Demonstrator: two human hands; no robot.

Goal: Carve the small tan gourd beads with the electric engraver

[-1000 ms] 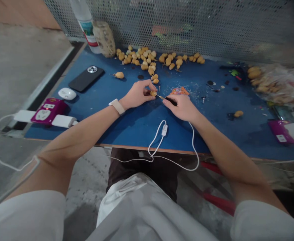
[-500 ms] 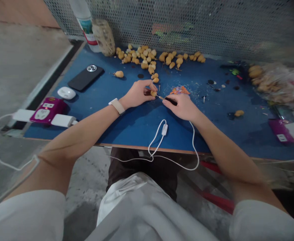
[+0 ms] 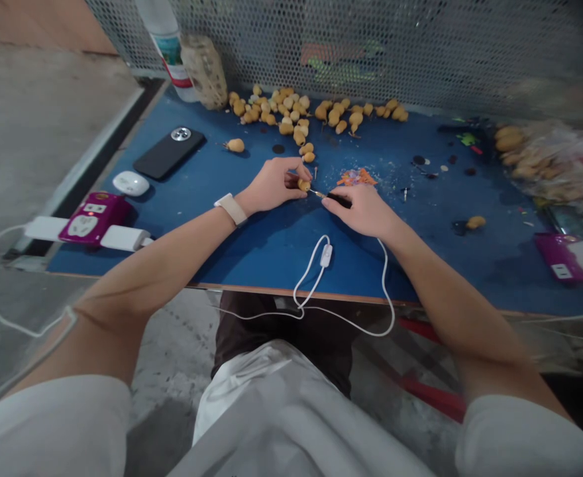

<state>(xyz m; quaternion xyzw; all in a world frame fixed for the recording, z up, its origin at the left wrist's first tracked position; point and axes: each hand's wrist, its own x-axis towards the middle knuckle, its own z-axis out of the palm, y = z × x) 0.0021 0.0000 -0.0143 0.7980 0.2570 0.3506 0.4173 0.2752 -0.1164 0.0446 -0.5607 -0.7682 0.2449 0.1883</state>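
My left hand (image 3: 271, 185), with a pale band on its wrist, pinches a small yellow gourd-shaped piece (image 3: 303, 185) on the blue table (image 3: 252, 238). My right hand (image 3: 364, 211) grips a black-handled corded tool (image 3: 338, 200) like a pen. Its thin metal tip touches the piece. The tool's white cord with an inline switch (image 3: 326, 255) loops off the table's front edge. A heap of similar yellow pieces (image 3: 291, 112) lies at the back of the table.
A black phone (image 3: 169, 153), a white puck-shaped object (image 3: 131, 183) and a magenta power strip (image 3: 95, 219) lie at the left. A bottle (image 3: 167, 40) and a jar (image 3: 203, 69) stand before the mesh wall. A plastic bag of pieces (image 3: 544, 162) sits at the right.
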